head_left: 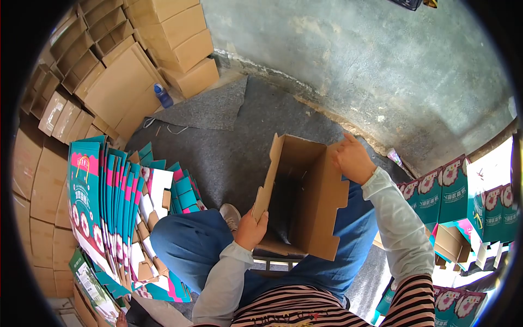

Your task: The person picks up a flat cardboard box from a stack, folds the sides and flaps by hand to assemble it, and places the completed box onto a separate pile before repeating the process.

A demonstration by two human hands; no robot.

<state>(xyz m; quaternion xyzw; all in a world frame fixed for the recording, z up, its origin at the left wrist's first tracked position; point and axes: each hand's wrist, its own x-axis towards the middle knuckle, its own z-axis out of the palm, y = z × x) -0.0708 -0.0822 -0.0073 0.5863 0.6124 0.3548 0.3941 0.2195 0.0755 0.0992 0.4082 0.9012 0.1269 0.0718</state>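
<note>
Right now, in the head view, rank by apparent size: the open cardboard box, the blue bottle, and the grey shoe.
1. Open cardboard box, held by the left hand and right hand.
2. Grey shoe and blue bottle: too alike to rank; the shoe is partly hidden and nearer the camera.

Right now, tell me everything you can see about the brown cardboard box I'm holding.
The cardboard box is plain brown corrugated board, half erected into an open rectangular sleeve with notched flaps along its edges. It is held tilted over the lap, its open end facing the camera and its inside in shadow. The left hand grips its lower left edge; the right hand holds the top right corner. No print shows on it.
</note>
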